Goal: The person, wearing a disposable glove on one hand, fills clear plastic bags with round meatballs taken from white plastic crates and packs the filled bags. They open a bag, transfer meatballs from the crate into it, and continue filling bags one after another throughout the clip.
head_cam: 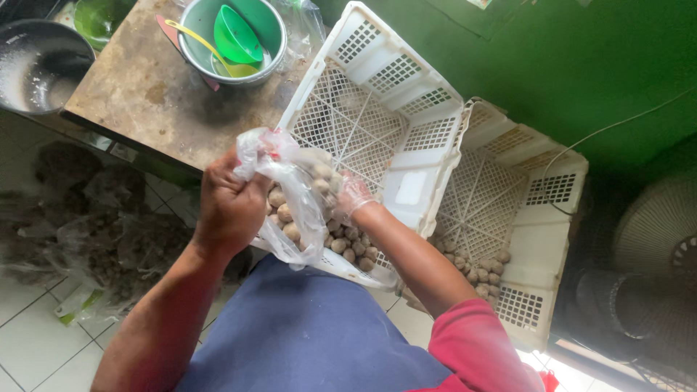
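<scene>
- Far left at nine o'clock, a heap of clear plastic bags (109,247) lies on the tiled floor (29,327), dark stuff inside, too blurred to name.
- Up at eleven o'clock, a dark pot (36,69) sits beside the worn table (145,94).
- At twelve o'clock on that table, a metal bowl (231,40) holds a green scoop (236,35) and a yellow-handled utensil (207,47).
- Now the left hand (231,207), dead centre: fingers clenched tight on the gathered mouth of a clear plastic bag (294,189).
- The bag hangs between both hands, just in front of the near white crate (377,109), and pale round balls (287,210) show through it.
- The right hand (353,194), in a thin clear glove, is pushed into the bag's side; I cannot tell whether its fingers are curled or loose, the plastic hides them.
- More balls (352,247) rest in the tilted crate's low edge, right under the bag.
- At three o'clock, a second white crate (537,218) leans beside the first, balls (483,272) in its bottom.
- At four o'clock, a fan grille (657,225).
</scene>
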A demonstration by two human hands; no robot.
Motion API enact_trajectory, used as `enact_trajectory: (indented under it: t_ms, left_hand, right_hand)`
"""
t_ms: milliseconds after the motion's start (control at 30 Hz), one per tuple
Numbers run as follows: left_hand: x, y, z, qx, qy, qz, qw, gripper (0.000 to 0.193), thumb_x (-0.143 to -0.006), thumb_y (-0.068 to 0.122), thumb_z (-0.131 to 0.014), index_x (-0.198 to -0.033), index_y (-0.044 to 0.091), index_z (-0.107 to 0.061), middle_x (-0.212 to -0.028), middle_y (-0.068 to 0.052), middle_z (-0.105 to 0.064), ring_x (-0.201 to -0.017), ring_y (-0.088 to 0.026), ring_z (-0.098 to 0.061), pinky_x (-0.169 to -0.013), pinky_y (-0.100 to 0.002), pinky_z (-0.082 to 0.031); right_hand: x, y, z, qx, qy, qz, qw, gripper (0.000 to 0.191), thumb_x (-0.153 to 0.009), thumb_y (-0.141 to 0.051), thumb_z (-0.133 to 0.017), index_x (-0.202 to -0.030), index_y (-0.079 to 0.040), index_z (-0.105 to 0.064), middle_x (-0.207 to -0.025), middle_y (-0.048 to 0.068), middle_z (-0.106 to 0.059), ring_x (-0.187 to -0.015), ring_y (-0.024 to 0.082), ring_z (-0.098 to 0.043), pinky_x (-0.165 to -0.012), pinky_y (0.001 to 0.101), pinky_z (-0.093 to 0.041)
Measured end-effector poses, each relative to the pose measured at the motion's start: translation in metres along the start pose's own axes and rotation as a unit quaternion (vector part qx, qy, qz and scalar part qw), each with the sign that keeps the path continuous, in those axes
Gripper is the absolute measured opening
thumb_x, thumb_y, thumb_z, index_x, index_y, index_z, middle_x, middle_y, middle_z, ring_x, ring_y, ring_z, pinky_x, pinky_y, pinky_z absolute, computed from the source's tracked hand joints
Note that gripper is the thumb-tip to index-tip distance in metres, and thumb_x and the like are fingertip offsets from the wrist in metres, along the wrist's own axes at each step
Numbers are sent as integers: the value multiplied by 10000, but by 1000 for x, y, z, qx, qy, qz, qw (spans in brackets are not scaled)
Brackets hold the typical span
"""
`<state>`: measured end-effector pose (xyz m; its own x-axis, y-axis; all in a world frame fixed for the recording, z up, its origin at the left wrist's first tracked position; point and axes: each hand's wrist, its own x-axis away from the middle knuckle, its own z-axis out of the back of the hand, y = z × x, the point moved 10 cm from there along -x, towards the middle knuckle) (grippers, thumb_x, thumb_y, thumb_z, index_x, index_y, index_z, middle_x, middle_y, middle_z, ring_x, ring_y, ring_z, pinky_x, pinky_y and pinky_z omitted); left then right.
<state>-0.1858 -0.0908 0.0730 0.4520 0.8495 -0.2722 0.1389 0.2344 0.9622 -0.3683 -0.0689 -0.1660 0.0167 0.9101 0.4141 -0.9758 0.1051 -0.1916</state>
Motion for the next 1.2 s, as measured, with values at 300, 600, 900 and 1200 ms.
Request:
enact_trajectory:
  t_ms: [300, 600, 900, 1200]
  left_hand:
    - [-9, -2, 7, 121, 4, 63, 991, 137, -1078, 40, -566, -1145, 8, -682, -931, 35, -691, -810, 7, -577, -676, -177, -458]
    - [-28, 19, -4, 182, -49, 73, 979, 161, -1126, 101, -555, -1024, 57, -672, -721, 88, -521, -604, 21, -393, -515, -196, -281]
    - [-33, 25, -9, 150, -41, 64, 986, 130, -1105, 115, -573, -1037, 70, -673, -734, 83, -550, -602, 21, -417, -514, -193, -300]
    - [-25, 20, -10, 169, -56, 32, 983, 141, -1123, 141, -577, -1084, 47, -674, -846, 79, -616, -701, 28, -468, -598, -181, -371]
  right_hand:
    - [52, 19, -4, 38, -101, -29, 994, 418, -1045, -411, -502, -1265, -102, -678, -1260, 219, -669, -1210, 392, -631, -1042, 504, -489]
    - [39, -56, 22, 124, 112, 136, 977, 586, -839, -269, -674, -1391, -94, -580, -1386, 172, -600, -1214, 350, -592, -913, 483, -523]
    - [28, -102, 29, -173, 168, 235, 942, 659, -883, -316, -689, -1471, -96, -490, -1459, 167, -529, -1311, 324, -511, -1033, 449, -453]
    - [50, -60, 43, -8, 90, 117, 989, 826, -832, -430, -752, -1517, -136, -395, -1572, 164, -388, -1433, 353, -369, -1051, 495, -410]
